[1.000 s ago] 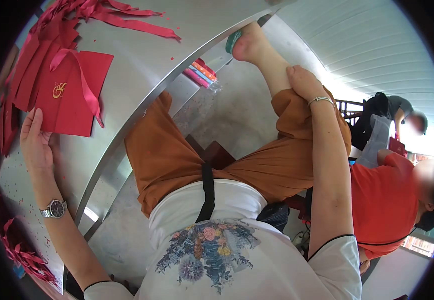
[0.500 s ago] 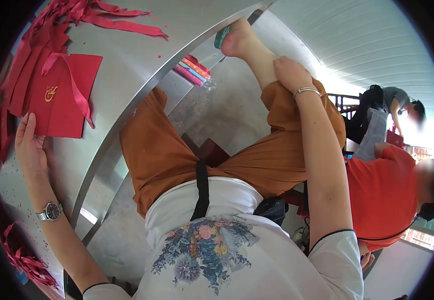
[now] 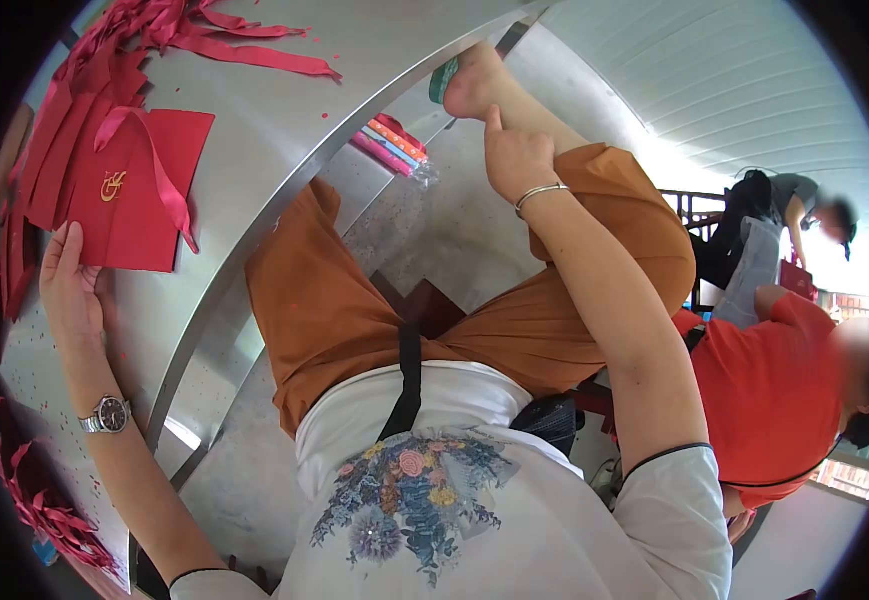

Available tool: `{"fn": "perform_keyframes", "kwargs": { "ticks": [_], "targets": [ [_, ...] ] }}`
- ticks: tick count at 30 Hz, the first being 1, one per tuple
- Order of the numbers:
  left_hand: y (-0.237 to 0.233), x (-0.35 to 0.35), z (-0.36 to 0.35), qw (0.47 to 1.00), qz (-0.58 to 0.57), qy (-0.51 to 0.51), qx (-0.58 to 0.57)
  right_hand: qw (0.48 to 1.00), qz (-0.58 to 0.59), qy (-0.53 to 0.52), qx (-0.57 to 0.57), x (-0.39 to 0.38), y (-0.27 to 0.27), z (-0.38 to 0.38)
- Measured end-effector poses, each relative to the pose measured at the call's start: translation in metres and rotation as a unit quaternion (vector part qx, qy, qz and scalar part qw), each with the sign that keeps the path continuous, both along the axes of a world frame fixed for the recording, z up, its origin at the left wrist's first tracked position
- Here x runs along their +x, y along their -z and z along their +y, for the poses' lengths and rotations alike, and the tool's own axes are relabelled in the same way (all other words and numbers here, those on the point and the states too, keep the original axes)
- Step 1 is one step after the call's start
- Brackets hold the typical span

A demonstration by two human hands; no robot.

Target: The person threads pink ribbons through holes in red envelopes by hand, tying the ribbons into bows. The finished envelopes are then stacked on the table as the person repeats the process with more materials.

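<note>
At the left, my left hand point(image 3: 72, 275), with a watch on its wrist, grips the lower edge of a red paper bag point(image 3: 144, 190). The bag has a gold emblem and a pink-red ribbon, and lies flat on the metal table point(image 3: 254, 130). My right hand point(image 3: 519, 160), wearing a bracelet, is on my bare lower leg point(image 3: 544, 125) near the ankle. One digit points towards the heel and the others are bent against the leg, their tips hidden.
More red bags with ribbons point(image 3: 64, 130) overlap at the upper left; a red ribbon pile point(image 3: 49, 500) sits lower left. Wrapped colourful packs point(image 3: 391, 145) lie below the table edge. At the right are a person in red point(image 3: 764, 400) and another in grey point(image 3: 794, 190).
My right hand has moved from beside the knee down the leg towards the ankle. My left hand keeps its hold on the bag, and both appear slightly further right.
</note>
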State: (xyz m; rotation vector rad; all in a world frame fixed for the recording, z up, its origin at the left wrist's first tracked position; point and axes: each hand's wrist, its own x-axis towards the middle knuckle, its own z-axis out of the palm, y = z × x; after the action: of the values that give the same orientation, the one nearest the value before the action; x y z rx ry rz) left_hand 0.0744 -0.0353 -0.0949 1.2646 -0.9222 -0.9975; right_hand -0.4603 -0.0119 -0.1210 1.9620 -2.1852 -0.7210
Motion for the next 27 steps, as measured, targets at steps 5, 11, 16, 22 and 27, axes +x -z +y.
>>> {"fn": "perform_keyframes", "kwargs": {
  "ticks": [5,11,16,22,27],
  "targets": [
    [-0.0005,-0.0001,0.0013,1.000,-0.007,0.004,-0.001,1.000,-0.004,0.021,0.012,0.0022,0.0027,-0.0085],
    [0.0022,0.0016,-0.0003,1.000,-0.008,0.000,-0.005,0.999,-0.016,0.045,0.009,-0.0009,0.0001,-0.0059],
    [0.0015,0.0029,-0.0013,1.000,-0.020,-0.004,-0.008,0.999,-0.010,0.030,0.005,-0.0049,0.0042,-0.0036],
    [0.0003,0.0006,0.0002,1.000,-0.017,-0.002,-0.009,0.998,-0.034,0.053,-0.020,-0.0041,0.0000,-0.0086],
    [-0.0003,0.0004,0.0000,1.000,-0.019,-0.002,-0.005,0.998,-0.027,0.053,-0.023,-0.0038,-0.0010,-0.0113]
  ]
}}
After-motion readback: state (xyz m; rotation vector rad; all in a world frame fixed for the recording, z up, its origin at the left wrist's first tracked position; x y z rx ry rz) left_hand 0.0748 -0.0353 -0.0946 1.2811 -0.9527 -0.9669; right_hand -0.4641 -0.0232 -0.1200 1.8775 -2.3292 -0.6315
